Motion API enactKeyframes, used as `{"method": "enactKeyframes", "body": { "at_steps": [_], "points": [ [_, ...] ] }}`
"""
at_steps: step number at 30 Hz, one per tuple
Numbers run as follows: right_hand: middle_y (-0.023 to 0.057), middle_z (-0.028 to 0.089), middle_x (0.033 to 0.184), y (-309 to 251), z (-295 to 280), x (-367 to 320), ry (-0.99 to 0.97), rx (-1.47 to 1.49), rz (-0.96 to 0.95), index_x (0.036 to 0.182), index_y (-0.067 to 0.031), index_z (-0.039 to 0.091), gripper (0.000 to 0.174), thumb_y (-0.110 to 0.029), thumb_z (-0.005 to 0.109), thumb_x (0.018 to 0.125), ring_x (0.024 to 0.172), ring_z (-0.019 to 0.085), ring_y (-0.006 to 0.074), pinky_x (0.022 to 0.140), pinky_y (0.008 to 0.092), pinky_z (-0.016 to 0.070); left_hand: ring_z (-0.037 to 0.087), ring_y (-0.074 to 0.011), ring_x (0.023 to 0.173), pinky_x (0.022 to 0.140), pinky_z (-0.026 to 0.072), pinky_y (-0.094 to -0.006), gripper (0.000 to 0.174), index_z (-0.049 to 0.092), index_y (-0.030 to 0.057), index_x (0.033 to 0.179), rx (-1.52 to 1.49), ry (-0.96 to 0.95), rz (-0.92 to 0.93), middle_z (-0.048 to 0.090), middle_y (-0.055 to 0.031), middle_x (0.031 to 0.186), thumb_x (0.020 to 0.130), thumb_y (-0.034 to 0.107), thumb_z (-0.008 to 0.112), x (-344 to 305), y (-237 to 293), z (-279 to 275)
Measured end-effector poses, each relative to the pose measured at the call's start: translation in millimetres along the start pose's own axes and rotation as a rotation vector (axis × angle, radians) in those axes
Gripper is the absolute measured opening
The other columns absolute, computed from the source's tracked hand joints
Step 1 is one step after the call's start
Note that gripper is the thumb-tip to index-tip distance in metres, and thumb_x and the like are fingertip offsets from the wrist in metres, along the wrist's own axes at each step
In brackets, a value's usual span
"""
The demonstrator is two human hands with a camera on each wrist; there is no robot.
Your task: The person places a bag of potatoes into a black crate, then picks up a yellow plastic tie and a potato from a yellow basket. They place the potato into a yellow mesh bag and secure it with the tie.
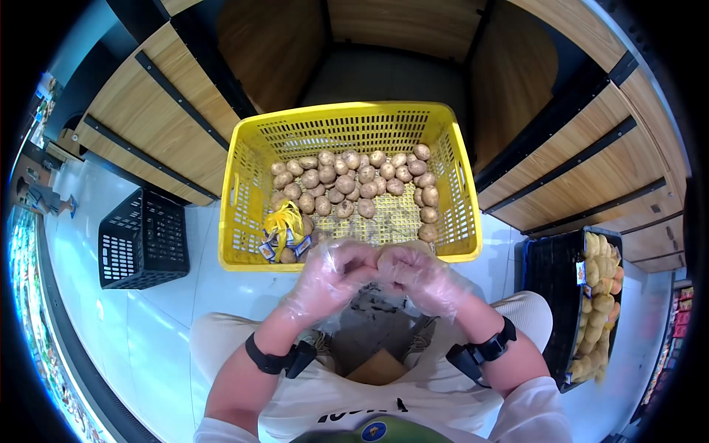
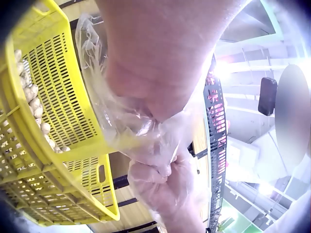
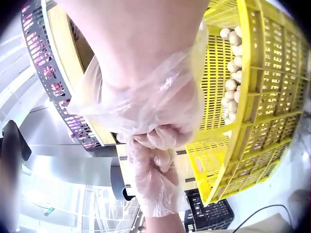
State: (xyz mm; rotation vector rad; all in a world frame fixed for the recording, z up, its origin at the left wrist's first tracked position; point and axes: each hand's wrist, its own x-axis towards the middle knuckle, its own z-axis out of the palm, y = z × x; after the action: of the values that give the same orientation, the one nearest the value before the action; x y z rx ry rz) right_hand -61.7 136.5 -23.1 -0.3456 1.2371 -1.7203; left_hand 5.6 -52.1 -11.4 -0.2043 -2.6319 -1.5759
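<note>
Many potatoes [image 1: 343, 184] lie in the yellow crate [image 1: 461, 255], yellow net bags [image 1: 284, 219] in nr left corner. L hand [image 1: 331, 277] & R hand [image 1: 421, 279] meet by its nr side, fingers curled; can't tell if anything's pinched. Prob. best work gently; thin gloves [image 1: 299, 304] could tear.

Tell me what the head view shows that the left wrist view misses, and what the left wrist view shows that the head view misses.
Only the head view: a bundle of yellow netting with blue-and-white printed labels, and a black, slotted plastic basket at the left.

Only the left wrist view: bright white ceiling lights.

Both: the large yellow, slotted plastic crate, round brown potatoes inside it, and the left hand and right hand close together in clear plastic gloves.
</note>
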Motion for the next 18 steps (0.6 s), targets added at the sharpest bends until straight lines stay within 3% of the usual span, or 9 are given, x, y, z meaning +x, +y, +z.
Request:
{"method": "enactKeyframes", "body": {
  "at_steps": [2,6,8,11,14,18],
  "points": [
    [-0.0046,0.048,0.073,4,-3,0,-0.049,0.064,-0.049,0.087,-0.008,0.061,0.017,-0.022,0.061,0.097,0.063,0.039,0.007,0.057,0.0222,0.0323,0.055,-0.0143,0.064,0.058,0.0447,-0.0273,0.012,0.063,0.0025,0.084,-0.21,0.096,0.016,0.061,-0.0044,0.076,0.081,0.006,0.074,-2,-3,5],
    [-0.0052,0.049,0.075,-6,-2,-3,-0.047,0.037,-0.056,0.087,-0.0073,0.06,0.012,-0.015,0.06,0.096,0.066,0.04,0.0054,0.057,0.0219,0.033,0.054,-0.0111,0.064,0.058,0.0443,-0.0255,0.015,0.062,0.0031,0.086,-0.379,0.067,-0.076,0.059,-0.0011,0.077,0.083,0.01,0.074,-6,-15,1],
    [-0.0056,0.049,0.073,-9,-4,-3,-0.018,-0.034,-0.052,0.084,-0.0071,0.06,0.013,-0.013,0.06,0.095,0.066,0.041,0.0049,0.057,0.022,0.033,0.053,-0.0082,0.065,0.057,0.0441,-0.0238,0.021,0.059,0.004,0.086,-0.635,-0.002,-0.178,0.058,0.0006,0.078,0.086,0.016,0.076,-7,-15,-1],
    [-0.0062,0.049,0.069,-7,-7,-3,0.016,-0.126,-0.1,0.077,-0.0059,0.058,0.019,-0.012,0.059,0.096,0.064,0.041,0.0042,0.055,0.0223,0.0329,0.053,-0.0075,0.063,0.056,0.0437,-0.0226,0.026,0.057,0.0047,0.087,-0.679,0.113,-0.208,0.056,0.0002,0.079,0.088,0.023,0.075,-11,-11,-1],
    [-0.0066,0.047,0.065,-15,-2,-3,0.05,-0.193,-0.118,0.072,-0.0058,0.057,0.024,-0.012,0.059,0.095,0.061,0.04,0.0042,0.054,0.0227,0.0325,0.05,-0.0039,0.064,0.058,0.0421,-0.0203,0.022,0.06,0.0055,0.091,-0.7,0.1,-0.208,0.056,0.005,0.076,0.09,0.022,0.073,-12,-10,-4],
    [-0.0052,0.046,0.064,-17,1,-4,0.061,-0.225,-0.133,0.073,-0.0052,0.056,0.021,-0.009,0.057,0.094,0.06,0.04,0.0044,0.054,0.0228,0.0326,0.05,-0.0044,0.064,0.058,0.0427,-0.0205,0.019,0.06,0.0056,0.091,-0.699,0.057,-0.208,0.056,0.0046,0.078,0.091,0.021,0.072,-13,-13,-3]
  ]
}}
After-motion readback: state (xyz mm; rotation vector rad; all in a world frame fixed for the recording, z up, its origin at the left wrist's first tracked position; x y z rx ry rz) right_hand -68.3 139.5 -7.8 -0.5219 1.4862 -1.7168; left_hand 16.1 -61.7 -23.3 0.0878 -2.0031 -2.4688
